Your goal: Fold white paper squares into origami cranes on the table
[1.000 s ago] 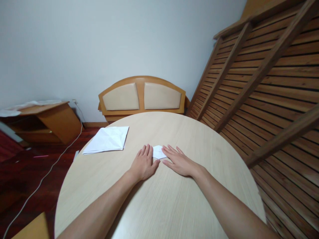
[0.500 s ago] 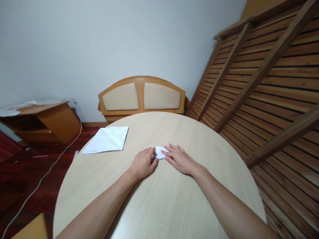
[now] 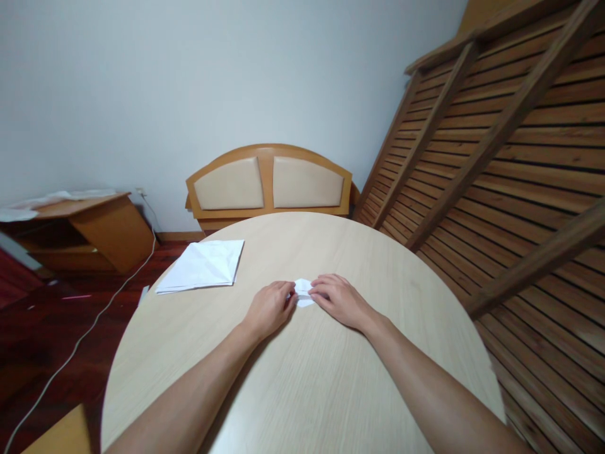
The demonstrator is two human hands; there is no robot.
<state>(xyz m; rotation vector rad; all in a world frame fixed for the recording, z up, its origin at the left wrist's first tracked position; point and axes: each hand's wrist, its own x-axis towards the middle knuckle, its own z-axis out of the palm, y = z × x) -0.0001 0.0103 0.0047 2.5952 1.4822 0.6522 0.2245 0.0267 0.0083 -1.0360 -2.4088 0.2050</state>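
A small folded piece of white paper (image 3: pixel 304 292) lies on the round pale wooden table (image 3: pixel 302 378), between my two hands. My left hand (image 3: pixel 273 308) grips its left edge with thumb and fingers. On the other side, my right hand (image 3: pixel 339 299) has its fingers drawn together on the right edge. A crease runs across the paper, and its lower flap shows toward me. My fingertips hide both ends of it.
White paper sheets (image 3: pixel 203 266) are stacked at the table's left. Wooden slatted panels (image 3: pixel 510 157) lean at the right, close to the table. Behind stands a padded headboard (image 3: pixel 269 180). A cable (image 3: pixel 89 334) runs over the floor by a low cabinet (image 3: pixel 104 230).
My right hand's fingers have gone from spread flat to drawn in at the paper's right edge. The paper's lower part has opened out toward me. My left hand has barely shifted.
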